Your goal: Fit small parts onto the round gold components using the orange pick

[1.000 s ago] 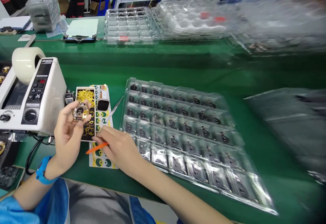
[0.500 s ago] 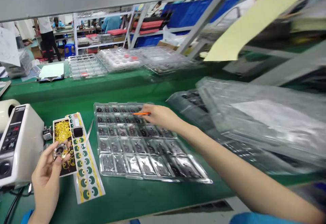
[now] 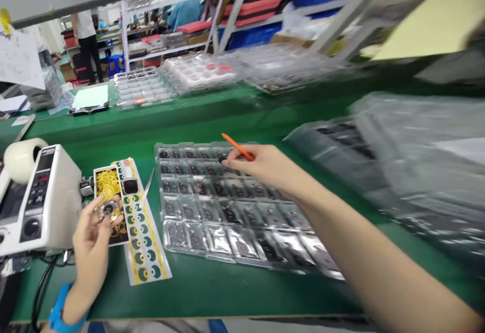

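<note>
Compared with 1 second ago, the right hand (image 3: 261, 163) is no longer beside the small box (image 3: 124, 206); now it is above the far part of the clear tray (image 3: 223, 259), and the orange stick (image 3: 238, 147) in it points up and to the left. Near the camera, the left wrist carries a blue band (image 3: 62, 310). The left hand (image 3: 93, 232) is half curled and holds a round clear part (image 3: 108, 210) at the tips of thumb and fingers, above the small box with yellow rings (image 3: 108, 181). Just beside this box lies a sticker sheet (image 3: 144, 237), with a dark-screened watch (image 3: 131, 186) on it. The tray bears black parts (image 3: 230, 212) in its compartments. The right hand is bent around the orange stick, well apart from the round clear part; its fingertips are at the far rows, and I cannot tell whether they also pinch a black part. Farther, a clipboard (image 3: 91, 98) rests on the green ledge (image 3: 212, 90); behind, 1 person (image 3: 87, 32) stands near a blue stool (image 3: 115, 64).
</note>
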